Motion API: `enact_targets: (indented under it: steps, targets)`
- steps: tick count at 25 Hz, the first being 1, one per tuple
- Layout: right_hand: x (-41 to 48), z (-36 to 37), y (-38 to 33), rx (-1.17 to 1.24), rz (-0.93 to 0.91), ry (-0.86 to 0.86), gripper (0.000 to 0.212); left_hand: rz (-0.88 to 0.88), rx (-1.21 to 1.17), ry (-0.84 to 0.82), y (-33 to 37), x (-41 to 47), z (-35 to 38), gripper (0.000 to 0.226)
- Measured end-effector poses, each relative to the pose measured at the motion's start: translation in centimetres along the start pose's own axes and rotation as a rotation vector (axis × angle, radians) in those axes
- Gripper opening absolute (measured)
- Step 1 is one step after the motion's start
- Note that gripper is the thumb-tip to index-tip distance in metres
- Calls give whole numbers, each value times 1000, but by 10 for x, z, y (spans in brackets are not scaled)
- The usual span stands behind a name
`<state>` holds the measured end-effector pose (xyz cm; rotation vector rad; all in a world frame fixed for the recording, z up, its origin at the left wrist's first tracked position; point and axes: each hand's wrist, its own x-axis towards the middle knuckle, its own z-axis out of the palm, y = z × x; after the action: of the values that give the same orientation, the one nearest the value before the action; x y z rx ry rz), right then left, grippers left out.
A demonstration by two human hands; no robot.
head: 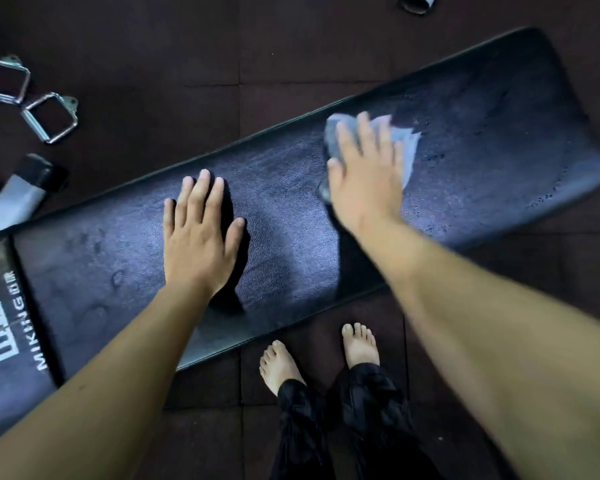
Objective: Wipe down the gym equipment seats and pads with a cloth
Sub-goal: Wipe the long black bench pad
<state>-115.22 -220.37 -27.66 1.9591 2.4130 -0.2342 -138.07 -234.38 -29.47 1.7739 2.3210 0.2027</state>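
The small grey-blue soft cloth (406,150) lies bunched on the long black leather-look padded surface (291,188), toward its far right half, pinned beneath our right grip (364,174). That grip is spread flat, fingers nearly straight and pressing down on the cloth rather than curling round it; motion blur hides whether the thumb tucks under an edge. We judge the cloth light, limp and likely to ruck or slip out, so it wants a broad palm over its middle, with the loose corner at the right gathered in. The padding looks firm but slightly yielding and slick, with dark specks toward its far end that may be moisture. Our left grip (196,230) rests open and flat on the middle of the surface, holding nothing, seemingly bracing us. Our bare feet (359,344) stand on the dark rubber-tiled floor (153,64) just beside the near edge. Chrome metal cable handles (49,116) lie well apart, at upper left.
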Motion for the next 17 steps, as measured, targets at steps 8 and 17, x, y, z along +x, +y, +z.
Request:
enact_targets:
  steps: [8,17]
  targets:
    - [-47,0,85,-32,-338,-63,59,61,-31,35,47,26,-7,67]
    - [-77,5,98,-25,-347,-49,59,325,-34,-4,157,82,15,66]
